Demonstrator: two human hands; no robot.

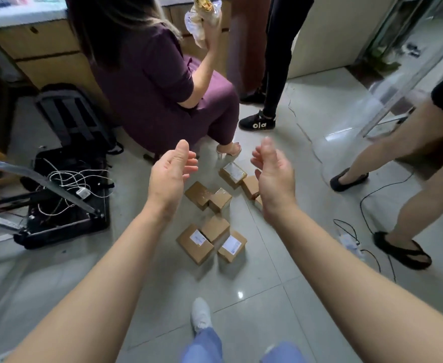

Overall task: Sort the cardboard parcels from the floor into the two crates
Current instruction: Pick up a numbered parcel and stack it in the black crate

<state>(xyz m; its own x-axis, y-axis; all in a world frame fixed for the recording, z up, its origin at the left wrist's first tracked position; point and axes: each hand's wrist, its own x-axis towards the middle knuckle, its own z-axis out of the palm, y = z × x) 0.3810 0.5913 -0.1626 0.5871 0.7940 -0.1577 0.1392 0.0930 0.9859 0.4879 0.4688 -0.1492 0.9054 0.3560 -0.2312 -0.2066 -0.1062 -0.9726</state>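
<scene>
The grey tiled floor fills most of the view. The cardboard parcels lie on it in a loose cluster near the middle, and everything else is placed from that cluster.

Beyond the parcels a seated person in purple has their back to the camera. Beyond and to the right stands a pair of dark-trousered legs. To the right of the parcels a bare-legged person in black slippers steps among thin black cords. To the left lies an open black case with white cables in it. I cannot tell whether it is one of the crates, and nothing else in sight looks like one.

The left hand and right hand hang above the far side of the parcels. Their palms face each other and the fingers are loosely curved. Both are empty and touch no box.

At least seven parcels show: three nearest the camera, two in the middle and two farthest off. A further one may be partly hidden behind the right wrist. Small white labels sit on a few lids.

By the look of it the sorting has barely begun. Every visible parcel is on the floor and none is in a container, so the whole cluster remains to be picked up and divided.
</scene>
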